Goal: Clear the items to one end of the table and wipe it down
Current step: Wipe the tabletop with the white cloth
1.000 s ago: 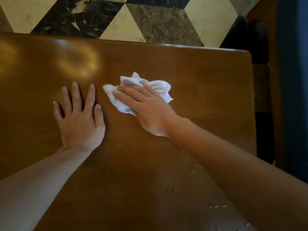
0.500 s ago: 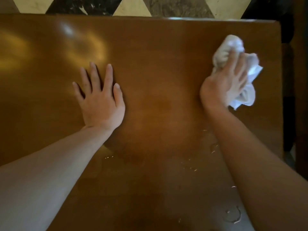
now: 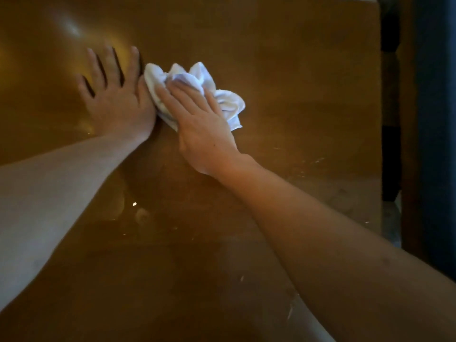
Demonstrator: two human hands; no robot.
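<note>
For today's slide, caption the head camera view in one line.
Right hand presses a white cloth on the wooden table; left hand lies flat.

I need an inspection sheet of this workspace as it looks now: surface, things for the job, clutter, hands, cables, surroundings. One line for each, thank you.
Surface: brown wooden table, glossy, with pale specks and smears on the near right part.
Job's things: one crumpled white cloth lying on the table; no other items in view.
Clutter: nothing seen apart from the specks.
Hands: left hand flat on the table, fingers spread; right hand presses the cloth with straight fingers. The cloth's edge touches the left hand's thumb side.
Cables: nothing seen.
Surroundings: dark gap and a dark blue upright surface past the table's right edge; too dim to identify.
</note>
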